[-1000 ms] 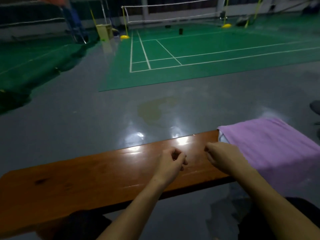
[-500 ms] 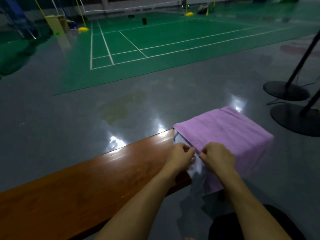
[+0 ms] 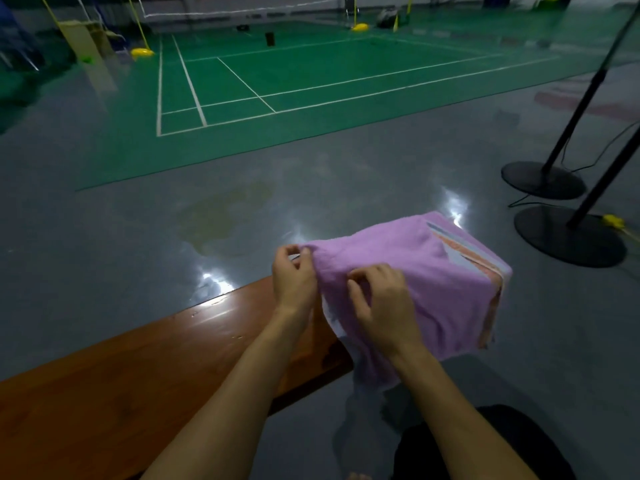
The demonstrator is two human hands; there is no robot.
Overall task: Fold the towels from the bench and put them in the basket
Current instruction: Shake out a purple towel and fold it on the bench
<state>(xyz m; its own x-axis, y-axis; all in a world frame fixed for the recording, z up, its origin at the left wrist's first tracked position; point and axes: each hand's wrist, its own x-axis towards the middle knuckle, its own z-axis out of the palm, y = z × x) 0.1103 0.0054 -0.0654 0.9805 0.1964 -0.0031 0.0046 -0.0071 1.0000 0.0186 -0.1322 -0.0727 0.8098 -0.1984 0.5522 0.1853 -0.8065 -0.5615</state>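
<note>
A purple towel [image 3: 433, 271] lies on top of a pile at the right end of the wooden bench [image 3: 156, 368]. My left hand [image 3: 294, 275] pinches its left corner and lifts it off the pile. My right hand [image 3: 384, 303] pinches the purple towel's near edge just beside it. Under the lifted purple towel, orange and white towels [image 3: 464, 258] show at the right side of the pile, and a pale towel [image 3: 332, 317] hangs off the bench edge. No basket is in view.
Two black round stand bases [image 3: 543, 180] [image 3: 568, 237] with slanted poles and cables stand on the grey floor to the right. A green badminton court [image 3: 311, 74] lies beyond. My dark-clothed knee [image 3: 478, 441] is at the bottom right.
Both hands moved right from the bare bench to the pile and took hold of the purple towel. Its left corner is now raised, exposing the orange and white towels underneath.
</note>
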